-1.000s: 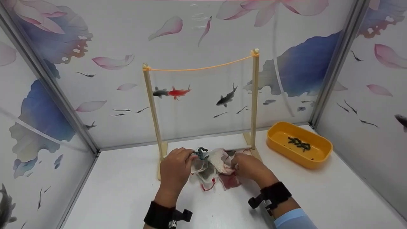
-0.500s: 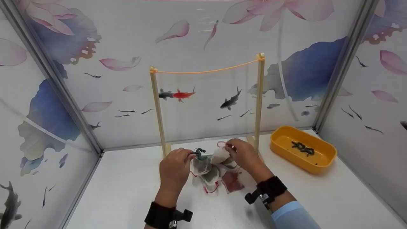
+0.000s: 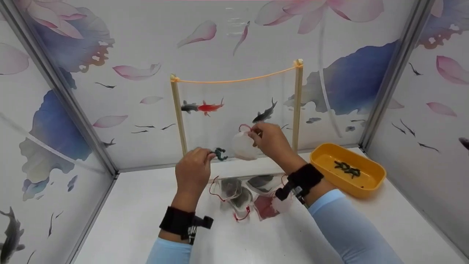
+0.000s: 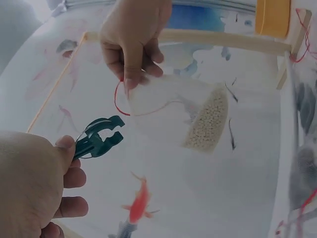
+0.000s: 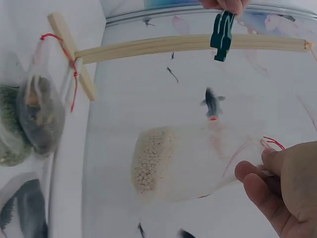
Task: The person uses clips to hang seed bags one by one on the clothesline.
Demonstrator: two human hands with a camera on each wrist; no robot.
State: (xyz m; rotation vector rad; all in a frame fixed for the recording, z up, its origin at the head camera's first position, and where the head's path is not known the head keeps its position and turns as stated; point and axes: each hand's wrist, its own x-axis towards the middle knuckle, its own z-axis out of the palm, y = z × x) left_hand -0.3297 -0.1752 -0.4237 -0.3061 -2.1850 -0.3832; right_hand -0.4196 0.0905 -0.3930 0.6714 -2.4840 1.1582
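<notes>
- The left wrist view shows what the head view renders too small: the left hand point(image 3: 192, 167) pinches a dark green spring clip point(image 4: 99, 138) by its handles between thumb and index finger, the other fingers loosely curled, and the clip's curved jaws stand apart.
- Both wrist views show pale grains point(image 4: 207, 119) gathered at the bottom of the white drawstring pouch point(image 3: 243, 146); in the head view it is a plain whitish shape.
- The right wrist view turns the clip edge-on, so its bite is hard to read there.
- Only the head view takes in both posts with the orange cord point(image 3: 234, 80) strung between them, and the whole yellow tray point(image 3: 331, 180) with more green clips point(image 3: 347, 169) in it.
- The right hand point(image 3: 273, 145) pinches the pouch near its top, beside the red drawstring point(image 4: 118, 99); the pouch hangs below these fingers, off the table point(image 3: 128, 212).
- The clip is near the pouch but apart from it.
- The pouch hangs well below the cord, between the left post point(image 3: 178, 115) and the right post point(image 3: 297, 106), with open space up to the cord.
- Other filled pouches point(image 3: 242, 198) lie on the table below the hands; the tray stands right of the right post.
</notes>
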